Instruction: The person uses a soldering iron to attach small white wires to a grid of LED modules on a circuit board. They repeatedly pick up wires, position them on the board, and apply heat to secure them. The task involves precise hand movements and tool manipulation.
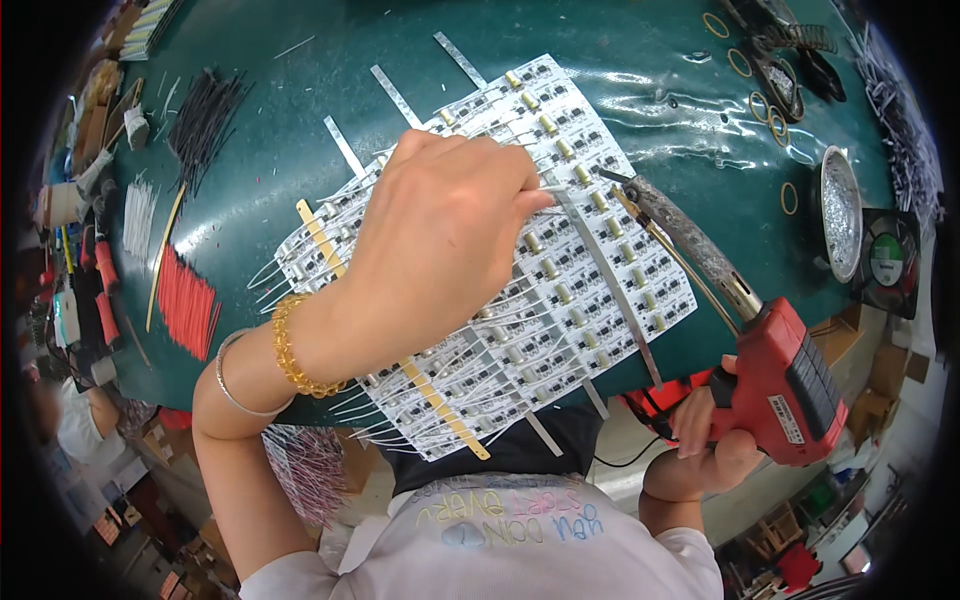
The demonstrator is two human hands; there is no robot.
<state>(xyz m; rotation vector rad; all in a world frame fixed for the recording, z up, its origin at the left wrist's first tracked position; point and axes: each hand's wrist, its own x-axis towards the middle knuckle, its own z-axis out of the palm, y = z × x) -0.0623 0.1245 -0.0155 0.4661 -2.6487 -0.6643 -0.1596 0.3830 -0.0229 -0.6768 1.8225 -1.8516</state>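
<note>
A panel of white circuit boards, set with rows of small black and cream components, lies tilted on the green table. Over its middle reaches my left hand, its thumb and finger pinched on a thin white wire whose end shows just past the fingertips. My right hand is wrapped round the red handle of a soldering gun. The gun's dark tip is over the upper right part of the panel, close to the left fingertips; whether it touches a board I cannot tell. Many white wires stick out from the panel's left side.
Metal strips and yellow strips lie across the panel. Bundles of black wires, red wires and white wires lie at left. At right are a metal bowl, a small fan and several rings.
</note>
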